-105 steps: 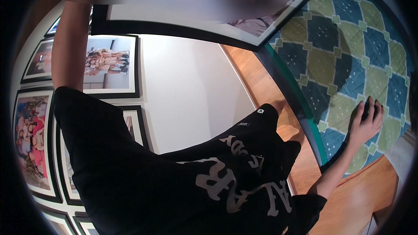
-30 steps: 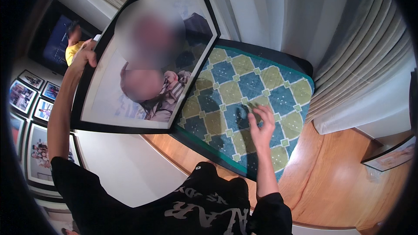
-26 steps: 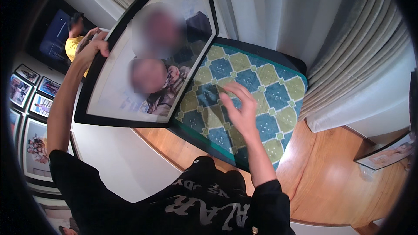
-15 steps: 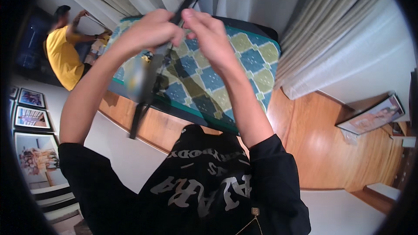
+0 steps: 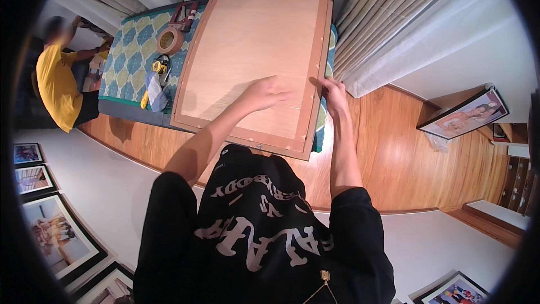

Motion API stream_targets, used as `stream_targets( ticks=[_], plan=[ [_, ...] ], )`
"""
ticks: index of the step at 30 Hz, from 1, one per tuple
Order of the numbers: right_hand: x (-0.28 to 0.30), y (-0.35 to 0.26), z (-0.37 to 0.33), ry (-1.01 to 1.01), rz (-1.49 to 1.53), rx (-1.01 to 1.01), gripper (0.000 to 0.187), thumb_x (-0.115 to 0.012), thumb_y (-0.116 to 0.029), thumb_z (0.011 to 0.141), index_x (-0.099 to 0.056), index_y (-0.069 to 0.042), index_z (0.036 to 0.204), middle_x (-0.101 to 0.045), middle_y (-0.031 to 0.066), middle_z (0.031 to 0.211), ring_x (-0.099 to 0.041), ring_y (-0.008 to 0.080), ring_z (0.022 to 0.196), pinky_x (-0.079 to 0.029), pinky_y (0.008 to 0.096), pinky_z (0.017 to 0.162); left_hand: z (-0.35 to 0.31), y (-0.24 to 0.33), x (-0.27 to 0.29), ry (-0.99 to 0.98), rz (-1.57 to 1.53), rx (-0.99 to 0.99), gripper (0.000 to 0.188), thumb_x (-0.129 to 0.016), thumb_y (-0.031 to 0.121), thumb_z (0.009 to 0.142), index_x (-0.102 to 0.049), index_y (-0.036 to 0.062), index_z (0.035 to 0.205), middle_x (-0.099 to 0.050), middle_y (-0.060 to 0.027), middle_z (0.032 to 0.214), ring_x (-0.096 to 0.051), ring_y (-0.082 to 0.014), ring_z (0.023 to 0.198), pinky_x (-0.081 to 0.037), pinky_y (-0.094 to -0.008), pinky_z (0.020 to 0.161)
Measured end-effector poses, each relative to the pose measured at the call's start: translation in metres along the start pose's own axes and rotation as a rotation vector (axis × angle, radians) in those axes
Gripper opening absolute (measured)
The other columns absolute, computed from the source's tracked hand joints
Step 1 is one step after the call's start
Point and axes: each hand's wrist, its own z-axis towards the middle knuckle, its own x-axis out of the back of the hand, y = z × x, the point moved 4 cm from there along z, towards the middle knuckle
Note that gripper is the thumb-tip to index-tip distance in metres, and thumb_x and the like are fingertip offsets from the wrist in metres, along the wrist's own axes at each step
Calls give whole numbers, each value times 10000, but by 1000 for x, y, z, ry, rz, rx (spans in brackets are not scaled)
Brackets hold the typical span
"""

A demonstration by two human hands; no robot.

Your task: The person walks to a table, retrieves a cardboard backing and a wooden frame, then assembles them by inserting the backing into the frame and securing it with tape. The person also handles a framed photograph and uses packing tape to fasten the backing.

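Note:
A large picture frame (image 5: 247,62) lies back side up on the patterned mat, showing a pale backing board edged with brown tape. Over the lower right part of that board is my left hand (image 5: 264,94), fingers stretched out and holding nothing; whether it touches the board I cannot tell. At the frame's right edge, my right hand (image 5: 336,94) has its fingers curled on the rim. To the left of the frame lie a roll of brown tape (image 5: 169,40), a yellow and black tape measure (image 5: 160,66) and a pale cloth-like bundle (image 5: 157,93) beside a yellow-handled tool (image 5: 144,100).
The green and blue mat (image 5: 130,50) covers the table under the frame. A dark red tool (image 5: 185,16) rests at its back. A person in a yellow shirt (image 5: 58,87) is at far left. Curtains (image 5: 382,22) hang behind, and a framed picture (image 5: 464,114) leans at right.
The frame was held up edge-on between both hands; now it lies flat on the mat, back upward. My left hand has let go and moved over the board; my right hand is lower.

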Motion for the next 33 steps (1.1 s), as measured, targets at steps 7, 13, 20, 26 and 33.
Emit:
stream_targets(
  ticks=[7,13,20,26,33],
  plan=[
    [-8,9,9,78,-272,-81,205,-684,-146,776,-672,40,862,-615,49,725,-537,116,595,-417,260,526,-76,-297,93,684,382,175,480,-627,169,795,-517,-33,1217,-576,-253,1135,-563,-374,1055,-477,-408,879],
    [15,34,27,138,-818,48,288,-684,-203,774,-681,28,945,-690,109,775,-654,183,695,-495,322,634,-114,-326,137,837,583,114,340,-600,128,785,-574,37,1112,-608,-175,861,-580,-381,795,-483,-459,710],
    [15,28,-28,427,-1230,137,405,-723,-267,761,-666,-27,1082,-702,149,906,-687,223,822,-522,341,731,-116,-351,167,753,367,187,382,-650,188,764,-594,26,1105,-644,-183,842,-625,-321,792,-501,-409,691],
    [4,73,-102,352,-1116,-30,339,-723,-319,737,-694,-18,890,-691,97,736,-666,195,693,-513,320,651,-108,-346,180,554,323,301,370,-704,315,741,-666,3,935,-684,-155,778,-679,-266,745,-518,-349,657],
    [-13,80,-106,561,-851,-4,379,-751,-203,719,-688,-62,1066,-675,135,807,-652,201,732,-511,328,681,-82,-365,209,321,515,286,406,-706,385,748,-675,36,954,-689,-141,790,-679,-266,742,-521,-348,666]
  ],
)
